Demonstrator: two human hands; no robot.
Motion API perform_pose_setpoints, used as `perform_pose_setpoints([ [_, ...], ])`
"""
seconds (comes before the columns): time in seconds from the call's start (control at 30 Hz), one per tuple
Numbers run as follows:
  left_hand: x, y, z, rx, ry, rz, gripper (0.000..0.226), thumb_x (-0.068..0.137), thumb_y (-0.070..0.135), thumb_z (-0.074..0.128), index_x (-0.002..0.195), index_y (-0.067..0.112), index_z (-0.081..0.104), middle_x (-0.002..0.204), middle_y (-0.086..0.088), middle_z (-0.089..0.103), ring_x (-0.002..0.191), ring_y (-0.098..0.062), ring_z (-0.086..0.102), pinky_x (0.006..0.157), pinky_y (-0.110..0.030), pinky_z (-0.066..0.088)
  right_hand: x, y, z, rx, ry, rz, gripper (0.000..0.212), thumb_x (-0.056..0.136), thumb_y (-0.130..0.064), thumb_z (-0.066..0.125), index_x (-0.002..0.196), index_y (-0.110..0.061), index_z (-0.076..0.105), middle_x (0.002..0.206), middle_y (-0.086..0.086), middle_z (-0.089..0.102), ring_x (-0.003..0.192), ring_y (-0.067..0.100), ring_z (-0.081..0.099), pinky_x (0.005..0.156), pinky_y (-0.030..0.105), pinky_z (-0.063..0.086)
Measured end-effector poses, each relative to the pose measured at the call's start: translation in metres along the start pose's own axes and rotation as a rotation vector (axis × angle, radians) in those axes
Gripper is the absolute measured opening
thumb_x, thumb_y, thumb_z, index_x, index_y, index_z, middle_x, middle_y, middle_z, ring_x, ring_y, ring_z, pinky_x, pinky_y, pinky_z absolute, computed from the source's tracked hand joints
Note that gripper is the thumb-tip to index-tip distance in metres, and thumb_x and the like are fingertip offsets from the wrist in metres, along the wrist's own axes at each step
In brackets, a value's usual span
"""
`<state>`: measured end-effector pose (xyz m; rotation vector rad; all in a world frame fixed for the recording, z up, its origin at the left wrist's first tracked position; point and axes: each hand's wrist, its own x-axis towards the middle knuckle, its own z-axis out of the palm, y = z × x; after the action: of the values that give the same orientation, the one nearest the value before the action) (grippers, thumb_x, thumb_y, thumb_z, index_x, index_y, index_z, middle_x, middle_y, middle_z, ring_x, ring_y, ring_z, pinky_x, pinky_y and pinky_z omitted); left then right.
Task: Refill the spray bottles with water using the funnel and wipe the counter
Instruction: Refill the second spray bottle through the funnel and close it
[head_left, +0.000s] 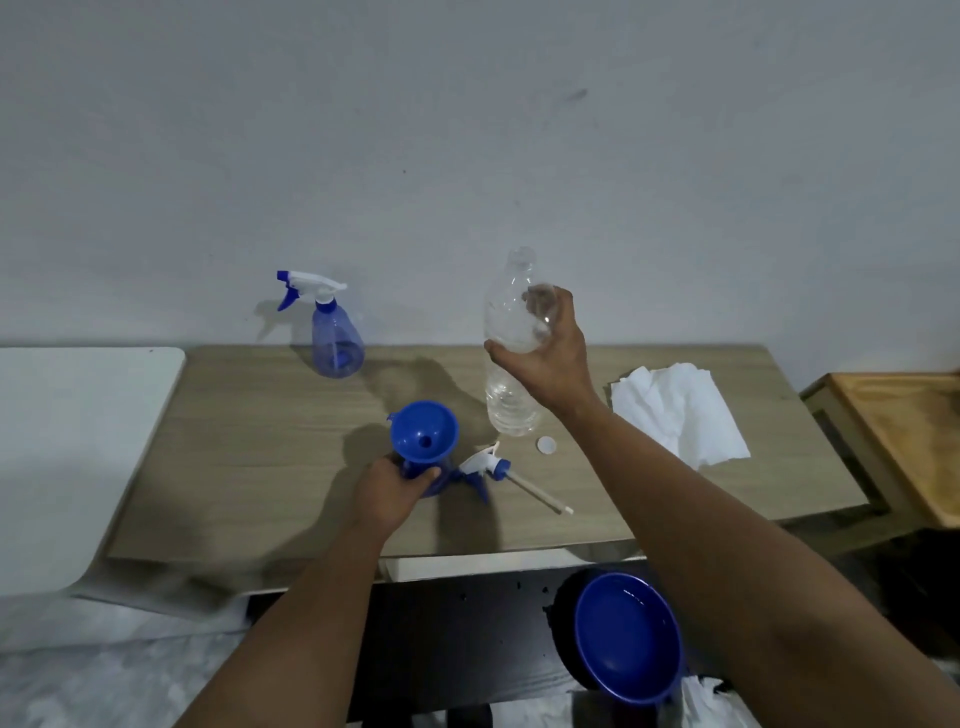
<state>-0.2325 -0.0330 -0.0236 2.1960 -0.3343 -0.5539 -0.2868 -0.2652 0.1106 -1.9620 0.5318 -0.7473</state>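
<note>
A blue funnel (425, 430) sits in the neck of a blue spray bottle (434, 483) near the middle of the wooden counter (249, 447). My left hand (387, 488) grips that bottle just under the funnel. My right hand (545, 353) holds a clear, uncapped water bottle (511, 353) upright, its base close to the counter, right of the funnel. The removed white-and-blue spray head (485, 465) with its dip tube lies beside the bottle. A second blue spray bottle (335, 338), with its trigger head on, stands at the back left.
A small white cap (546, 445) lies by the water bottle. Crumpled white paper towel (680, 410) rests at the right of the counter. A blue bowl (626, 636) sits below the front edge. A white surface (67, 447) adjoins on the left, a wooden tray (904, 431) on the right.
</note>
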Motion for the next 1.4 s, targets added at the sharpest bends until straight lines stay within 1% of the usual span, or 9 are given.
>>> perform_pose_setpoints([
  [0.13, -0.011, 0.003, -0.001, -0.032, 0.029, 0.038, 0.018, 0.084, 0.033, 0.077, 0.085, 0.027, 0.061, 0.064, 0.012, 0.061, 0.06, -0.005, 0.058, 0.052, -0.023, 0.037, -0.011, -0.015, -0.013, -0.061, -0.293, -0.021, 0.093, 0.068, -0.035, 0.093, 0.138, -0.054, 0.034, 0.12, -0.009, 0.065, 0.106, 0.006, 0.068, 0.082, 0.025, 0.058],
  [0.27, -0.012, 0.005, -0.002, -0.044, 0.046, 0.033, 0.011, 0.09, 0.028, 0.072, 0.091, 0.022, 0.063, 0.071, 0.003, 0.065, 0.067, -0.019, 0.062, 0.057, -0.027, 0.04, -0.024, -0.017, -0.018, -0.193, -0.497, 0.0, 0.091, 0.067, -0.03, 0.093, 0.137, -0.046, 0.037, 0.11, -0.001, 0.066, 0.099, 0.015, 0.069, 0.081, 0.029, 0.056],
  [0.4, -0.012, 0.005, -0.002, -0.034, 0.061, 0.022, 0.016, 0.091, 0.026, 0.07, 0.099, 0.013, 0.069, 0.083, -0.007, 0.071, 0.078, -0.028, 0.067, 0.066, -0.032, 0.047, -0.034, -0.011, -0.018, -0.337, -0.656, 0.078, 0.086, 0.066, -0.022, 0.09, 0.132, -0.043, 0.038, 0.107, 0.006, 0.064, 0.088, 0.026, 0.07, 0.076, 0.036, 0.059],
  [0.47, -0.011, 0.006, 0.0, -0.03, 0.072, 0.02, 0.017, 0.089, 0.026, 0.072, 0.098, 0.012, 0.069, 0.085, -0.01, 0.072, 0.08, -0.03, 0.068, 0.071, -0.037, 0.052, -0.038, -0.007, -0.019, -0.427, -0.722, 0.093, 0.086, 0.067, -0.022, 0.089, 0.133, -0.04, 0.037, 0.105, 0.004, 0.063, 0.086, 0.022, 0.068, 0.073, 0.029, 0.055],
  [0.57, -0.009, 0.005, 0.002, -0.011, 0.072, 0.021, 0.018, 0.089, 0.028, 0.072, 0.095, 0.011, 0.067, 0.084, -0.012, 0.072, 0.079, -0.032, 0.068, 0.072, -0.04, 0.053, -0.042, -0.001, -0.021, -0.516, -0.798, 0.106, 0.088, 0.069, -0.02, 0.089, 0.138, -0.034, 0.036, 0.106, 0.007, 0.063, 0.083, 0.01, 0.062, 0.076, 0.03, 0.049],
  [0.8, -0.005, 0.004, 0.004, 0.029, 0.052, 0.036, 0.021, 0.09, 0.03, 0.071, 0.102, 0.014, 0.065, 0.086, -0.009, 0.072, 0.079, -0.03, 0.068, 0.073, -0.039, 0.055, -0.043, 0.001, -0.021, -0.689, -0.885, 0.131, 0.095, 0.067, -0.027, 0.093, 0.141, -0.029, 0.034, 0.107, 0.008, 0.066, 0.1, 0.03, 0.064, 0.09, 0.04, 0.055],
  [1.0, -0.001, 0.004, 0.004, 0.174, 0.068, 0.032, 0.029, 0.087, 0.036, 0.074, 0.101, 0.013, 0.064, 0.085, -0.005, 0.069, 0.077, -0.026, 0.065, 0.067, -0.03, 0.045, -0.04, 0.001, -0.017, -0.761, -0.91, 0.123, 0.094, 0.066, -0.027, 0.092, 0.14, -0.031, 0.034, 0.101, 0.007, 0.068, 0.093, 0.026, 0.063, 0.079, 0.038, 0.054],
  [1.23, 0.001, 0.005, 0.003, 0.256, 0.051, 0.038, 0.03, 0.088, 0.037, 0.073, 0.102, 0.013, 0.064, 0.091, -0.008, 0.071, 0.082, -0.028, 0.068, 0.072, -0.035, 0.052, -0.035, -0.004, -0.013, -0.798, -0.939, 0.123, 0.094, 0.067, -0.023, 0.092, 0.139, -0.032, 0.034, 0.088, 0.0, 0.062, 0.077, 0.011, 0.057, 0.058, 0.029, 0.041],
  [1.4, 0.001, 0.005, 0.002, 0.254, 0.051, 0.032, 0.029, 0.087, 0.036, 0.073, 0.103, 0.014, 0.065, 0.092, -0.007, 0.072, 0.081, -0.026, 0.067, 0.068, -0.032, 0.049, -0.032, -0.01, -0.012, -0.841, -0.953, 0.12, 0.094, 0.068, -0.022, 0.092, 0.14, -0.033, 0.033, 0.089, -0.002, 0.06, 0.077, 0.011, 0.056, 0.056, 0.029, 0.039],
])
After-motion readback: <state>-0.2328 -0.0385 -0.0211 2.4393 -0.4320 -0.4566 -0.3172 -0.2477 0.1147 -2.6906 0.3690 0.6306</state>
